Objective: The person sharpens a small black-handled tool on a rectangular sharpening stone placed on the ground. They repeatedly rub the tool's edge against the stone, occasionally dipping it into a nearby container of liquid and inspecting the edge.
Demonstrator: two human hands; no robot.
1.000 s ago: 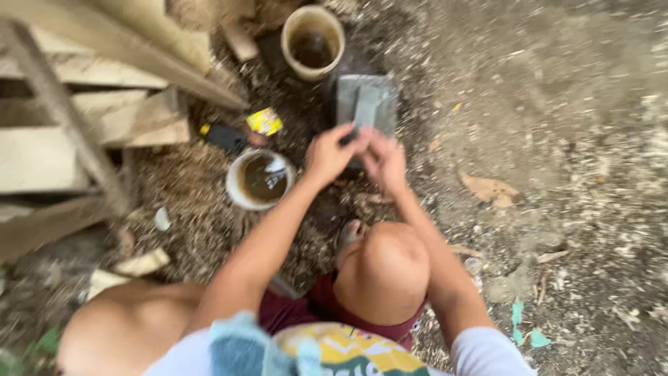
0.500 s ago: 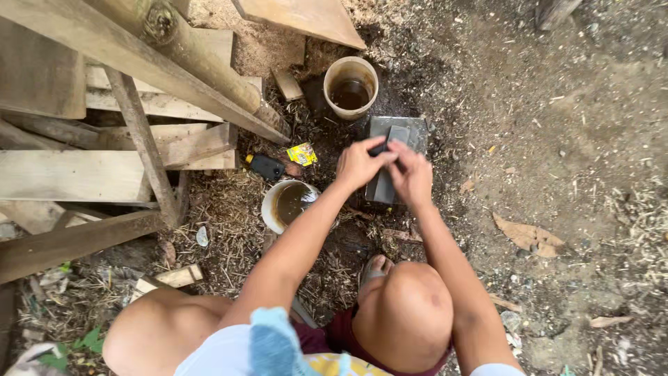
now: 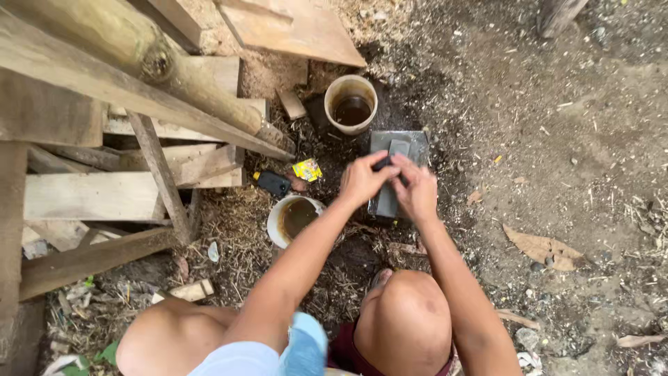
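Here, item list, head view, person crouched on bare dirt.

1. Left hand [image 3: 363, 179]: fingers curled, pressing a small dark object [image 3: 382, 163] down onto the grey stone block [image 3: 398, 170]. Exactly what the object is – can't tell, mostly covered.
2. Right hand [image 3: 417, 191]: fingers bent, lying over the same spot, touching the left hand; whether it grips the object itself – can't tell.
3. Grey stone block: flat on ground, straight ahead of the knees, a narrower grey bar lying lengthwise on top, hands over its lower half.
4. Tub [image 3: 351, 104], round, cream, w/ brown liquid: just beyond the block, upper left of it.
5. White bowl [image 3: 292, 219], brown liquid inside: near left of block, beside left forearm.
6. Small black bottle w/ yellow cap [image 3: 273, 182] and yellow wrapper [image 3: 306, 169]: on the straw betw. bowl and planks.
7. Stack of wooden planks [image 3: 97, 195] + a log [image 3: 139, 56]: left side, well apart from hands.
8. Dry leaf [image 3: 543, 247]: on dirt, right.
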